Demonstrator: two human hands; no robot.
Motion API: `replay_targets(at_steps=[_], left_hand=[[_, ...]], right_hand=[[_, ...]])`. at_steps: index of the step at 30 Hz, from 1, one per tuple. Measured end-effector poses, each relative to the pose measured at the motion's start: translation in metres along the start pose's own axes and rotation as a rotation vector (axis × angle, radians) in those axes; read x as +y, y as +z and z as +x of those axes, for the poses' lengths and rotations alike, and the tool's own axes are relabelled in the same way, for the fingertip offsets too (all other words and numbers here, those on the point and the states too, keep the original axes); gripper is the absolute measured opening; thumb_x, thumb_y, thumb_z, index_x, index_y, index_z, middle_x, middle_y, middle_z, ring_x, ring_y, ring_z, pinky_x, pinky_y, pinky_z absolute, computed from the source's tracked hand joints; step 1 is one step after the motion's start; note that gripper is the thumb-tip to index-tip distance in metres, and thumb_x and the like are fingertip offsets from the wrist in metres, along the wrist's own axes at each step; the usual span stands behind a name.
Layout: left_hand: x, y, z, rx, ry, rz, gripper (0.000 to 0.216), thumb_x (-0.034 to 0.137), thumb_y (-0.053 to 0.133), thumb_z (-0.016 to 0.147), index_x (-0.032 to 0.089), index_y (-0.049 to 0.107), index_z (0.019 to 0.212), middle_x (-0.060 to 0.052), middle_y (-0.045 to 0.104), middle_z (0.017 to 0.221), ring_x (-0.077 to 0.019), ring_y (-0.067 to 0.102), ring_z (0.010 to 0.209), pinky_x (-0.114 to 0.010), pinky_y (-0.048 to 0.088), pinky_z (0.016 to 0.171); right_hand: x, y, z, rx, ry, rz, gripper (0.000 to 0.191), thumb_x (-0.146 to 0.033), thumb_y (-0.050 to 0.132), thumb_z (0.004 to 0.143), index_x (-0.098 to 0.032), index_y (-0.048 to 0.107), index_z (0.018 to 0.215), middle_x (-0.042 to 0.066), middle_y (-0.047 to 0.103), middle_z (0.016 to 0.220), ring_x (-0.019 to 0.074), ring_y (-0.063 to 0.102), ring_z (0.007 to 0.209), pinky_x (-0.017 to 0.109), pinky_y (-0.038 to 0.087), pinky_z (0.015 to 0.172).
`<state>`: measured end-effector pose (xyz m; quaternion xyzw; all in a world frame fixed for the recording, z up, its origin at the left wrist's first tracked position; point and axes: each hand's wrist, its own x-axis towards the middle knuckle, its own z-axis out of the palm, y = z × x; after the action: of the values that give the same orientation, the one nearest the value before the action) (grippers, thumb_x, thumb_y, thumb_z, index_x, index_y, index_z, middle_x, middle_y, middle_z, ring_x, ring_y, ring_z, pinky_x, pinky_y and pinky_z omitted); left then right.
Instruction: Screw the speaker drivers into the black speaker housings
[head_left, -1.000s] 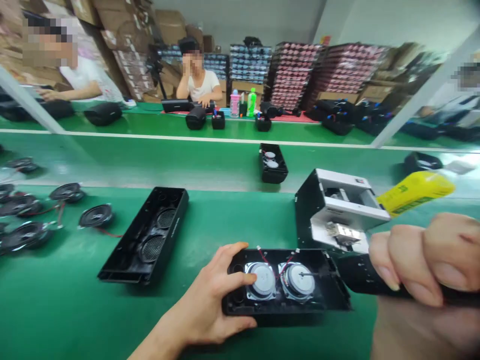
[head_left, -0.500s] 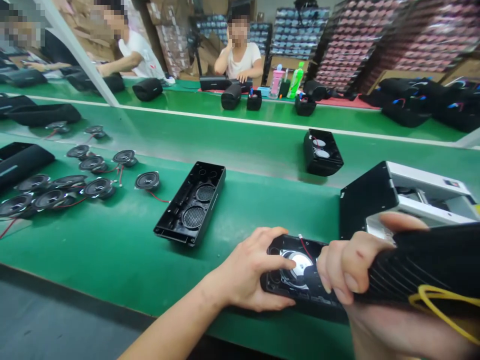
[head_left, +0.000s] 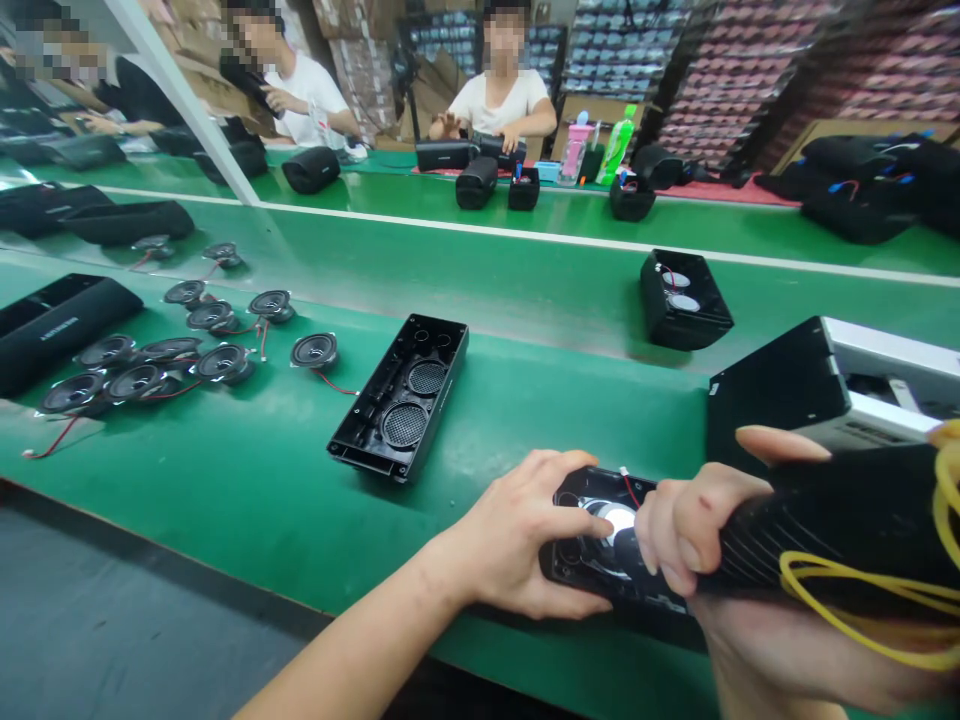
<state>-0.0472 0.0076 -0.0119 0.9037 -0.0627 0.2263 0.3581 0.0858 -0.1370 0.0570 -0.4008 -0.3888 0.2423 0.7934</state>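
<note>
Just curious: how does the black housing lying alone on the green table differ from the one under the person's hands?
The lone housing shows two bare round grilles inside; the held housing has a silver speaker fitted. The lone housing lies untouched and slanted; the held housing is gripped by the left hand, with the black tool in the right hand over it. Both are black, open-topped shells.

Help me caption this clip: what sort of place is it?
Probably a speaker factory's assembly line: loose speaker cones lie on the long green bench, the left hand steadies a case fitted with speakers, the right hand grips a black tool, and other people work opposite.
</note>
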Motion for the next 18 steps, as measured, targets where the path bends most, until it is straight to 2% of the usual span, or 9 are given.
replay_targets(at_steps=[6, 10, 14, 18], left_hand=[[-0.002, 0.001, -0.002, -0.024, -0.016, 0.006, 0.055, 0.05, 0.095, 0.078, 0.024, 0.079, 0.124, -0.016, 0.052, 0.157, -0.0322, 0.054, 0.143, -0.047, 0.046, 0.124], [-0.003, 0.0, -0.001, -0.003, 0.027, 0.027, 0.051, 0.055, 0.092, 0.081, 0.023, 0.079, 0.119, -0.015, 0.056, 0.152, -0.0307, 0.056, 0.139, -0.045, 0.048, 0.122], [-0.005, 0.002, 0.0, 0.015, 0.054, 0.048, 0.048, 0.059, 0.089, 0.082, 0.024, 0.079, 0.114, -0.014, 0.056, 0.151, -0.0305, 0.058, 0.135, -0.045, 0.05, 0.118], [-0.008, 0.007, -0.001, 0.023, 0.054, 0.051, 0.052, 0.063, 0.088, 0.081, 0.026, 0.079, 0.117, -0.011, 0.059, 0.148, -0.0303, 0.058, 0.134, -0.045, 0.051, 0.116]], right_hand=[[0.006, 0.001, -0.005, -0.014, 0.038, 0.016, 0.062, -0.081, 0.07, 0.091, -0.034, 0.075, 0.132, -0.003, 0.065, 0.063, 0.015, 0.053, 0.046, 0.029, 0.049, 0.048], [0.013, -0.001, -0.012, -0.057, 0.089, 0.034, 0.056, -0.081, 0.058, 0.098, -0.037, 0.073, 0.13, -0.002, 0.067, 0.066, 0.0163, 0.055, 0.048, 0.03, 0.052, 0.05], [0.017, 0.002, -0.013, -0.007, 0.138, 0.067, 0.054, -0.083, 0.061, 0.095, -0.036, 0.077, 0.116, -0.003, 0.06, 0.057, 0.016, 0.049, 0.039, 0.028, 0.043, 0.041], [0.03, -0.005, -0.025, 0.05, 0.215, -0.059, 0.062, -0.093, 0.058, 0.086, -0.035, 0.077, 0.098, -0.001, 0.051, 0.048, 0.0213, 0.046, 0.035, 0.035, 0.042, 0.041]])
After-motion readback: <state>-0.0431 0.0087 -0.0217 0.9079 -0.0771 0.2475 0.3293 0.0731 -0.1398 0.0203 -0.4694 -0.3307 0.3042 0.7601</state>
